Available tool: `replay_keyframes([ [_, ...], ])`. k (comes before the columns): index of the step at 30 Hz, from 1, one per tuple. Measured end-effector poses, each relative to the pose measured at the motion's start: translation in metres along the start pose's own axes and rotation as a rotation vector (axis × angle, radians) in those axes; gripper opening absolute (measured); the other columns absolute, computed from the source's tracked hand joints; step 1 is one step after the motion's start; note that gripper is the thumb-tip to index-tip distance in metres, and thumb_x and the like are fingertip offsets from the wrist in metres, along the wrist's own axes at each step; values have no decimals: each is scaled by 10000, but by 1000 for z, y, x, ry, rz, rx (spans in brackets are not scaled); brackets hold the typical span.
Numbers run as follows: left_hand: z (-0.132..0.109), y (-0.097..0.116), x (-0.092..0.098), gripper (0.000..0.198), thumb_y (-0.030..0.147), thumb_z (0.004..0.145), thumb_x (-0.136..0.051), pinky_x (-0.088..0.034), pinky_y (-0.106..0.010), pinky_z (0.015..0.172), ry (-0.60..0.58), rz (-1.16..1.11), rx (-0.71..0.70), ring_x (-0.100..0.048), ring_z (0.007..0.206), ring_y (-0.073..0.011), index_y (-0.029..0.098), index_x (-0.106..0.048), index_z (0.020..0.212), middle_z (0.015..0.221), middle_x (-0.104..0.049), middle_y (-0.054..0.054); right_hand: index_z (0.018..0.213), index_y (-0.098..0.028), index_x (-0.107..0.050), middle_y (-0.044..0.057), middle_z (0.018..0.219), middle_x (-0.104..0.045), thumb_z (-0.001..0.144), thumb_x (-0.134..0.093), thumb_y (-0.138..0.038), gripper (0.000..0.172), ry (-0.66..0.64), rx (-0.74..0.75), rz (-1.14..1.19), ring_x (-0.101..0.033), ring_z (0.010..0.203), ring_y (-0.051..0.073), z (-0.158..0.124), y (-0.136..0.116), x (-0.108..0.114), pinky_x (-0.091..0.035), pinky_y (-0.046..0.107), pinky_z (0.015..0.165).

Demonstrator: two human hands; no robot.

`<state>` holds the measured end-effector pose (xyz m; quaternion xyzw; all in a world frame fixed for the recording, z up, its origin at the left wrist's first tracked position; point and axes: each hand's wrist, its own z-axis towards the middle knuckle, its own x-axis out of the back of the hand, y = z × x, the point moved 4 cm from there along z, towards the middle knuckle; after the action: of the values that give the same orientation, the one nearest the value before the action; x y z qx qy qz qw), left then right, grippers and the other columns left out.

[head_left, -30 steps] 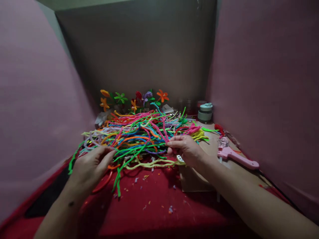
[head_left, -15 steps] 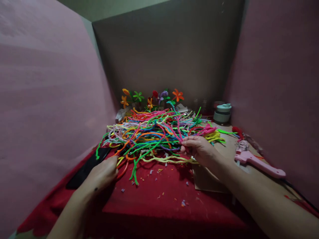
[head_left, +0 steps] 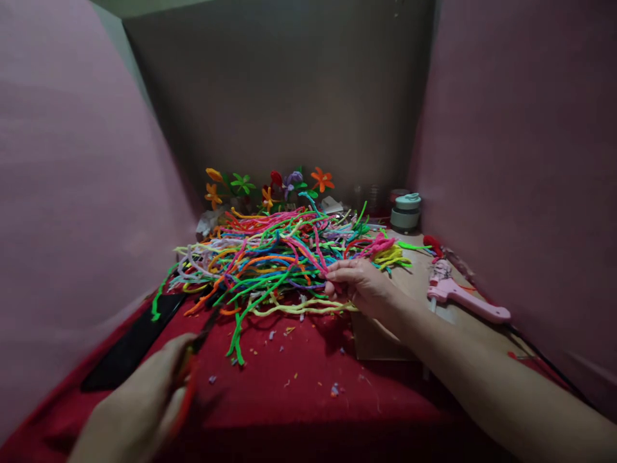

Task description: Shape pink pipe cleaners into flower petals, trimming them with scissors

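A tangled heap of coloured fuzzy stems (head_left: 270,257) lies on the red cloth. My right hand (head_left: 354,283) pinches a pink stem (head_left: 315,254) at the heap's right front. At the lower left, my left hand (head_left: 144,392) is closed around the orange-red handles of scissors (head_left: 187,386). Their dark blades point up toward the heap and are blurred. Pale yellow stems (head_left: 299,307) lie along the heap's front edge.
Fuzzy flowers (head_left: 241,183) stand behind the heap. A lidded jar (head_left: 405,213) is at the back right. A pink glue gun (head_left: 470,299) rests on cardboard (head_left: 385,341). A black flat object (head_left: 132,344) lies left. Small scraps dot the red cloth (head_left: 270,405).
My left hand has drawn back toward the lower left, away from the heap, and the scissors in it now show. The whole view has shifted; my right hand keeps its pinch.
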<state>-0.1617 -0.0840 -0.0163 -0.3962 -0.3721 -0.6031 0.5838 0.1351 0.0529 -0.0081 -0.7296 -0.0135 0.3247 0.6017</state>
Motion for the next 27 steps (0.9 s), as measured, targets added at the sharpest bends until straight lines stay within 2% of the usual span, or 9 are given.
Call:
replay_keyframes([
  [1,7,27,3,390,237,783,-350,-507,-294,704,23,7,-116,-623,881,-211,286,-373,1169,1043,-625,-42,620,-121,-574,11,476,-605,567,-628,-158,84,-5,-2,-5,-466,381,67,0,0,-1,-310,195,407],
  [4,30,92,9,416,135,757,-362,-504,-303,662,137,100,-318,-611,802,-225,143,-402,1172,897,-628,-114,640,-115,-586,17,480,-612,575,-647,-173,106,-20,5,-17,-490,383,78,-1,2,-2,-318,196,399],
  [7,47,124,5,418,73,745,-379,-500,-347,681,144,222,-383,-584,790,-247,53,-440,1158,874,-622,-148,651,-116,-585,25,487,-618,571,-663,-169,124,-26,-3,0,-528,401,97,0,4,-2,-359,203,414],
  [10,57,134,-1,417,35,739,-393,-494,-350,714,109,283,-373,-568,820,-250,19,-468,1149,895,-621,-163,669,-112,-590,29,502,-624,564,-664,-151,135,-26,-4,24,-554,433,107,0,4,-4,-404,214,452],
  [16,62,141,-8,411,20,769,-356,-482,-334,747,23,298,-347,-561,809,-221,17,-472,1164,881,-621,-144,685,-105,-597,41,489,-629,567,-631,-151,130,-38,1,-12,-530,391,107,-2,5,-6,-359,201,396],
  [23,66,145,-7,382,28,784,-348,-492,-332,690,31,294,-345,-567,760,-218,28,-497,1135,838,-616,-135,685,-102,-604,35,481,-626,567,-606,-138,124,-41,3,-57,-518,375,100,-3,5,-7,-356,194,378],
  [27,67,145,-12,376,38,802,-339,-492,-325,690,46,299,-313,-573,816,-226,38,-494,1144,851,-615,-139,642,-96,-604,32,485,-623,578,-593,-135,76,-52,18,-95,-497,372,83,-2,5,-6,-360,188,381],
])
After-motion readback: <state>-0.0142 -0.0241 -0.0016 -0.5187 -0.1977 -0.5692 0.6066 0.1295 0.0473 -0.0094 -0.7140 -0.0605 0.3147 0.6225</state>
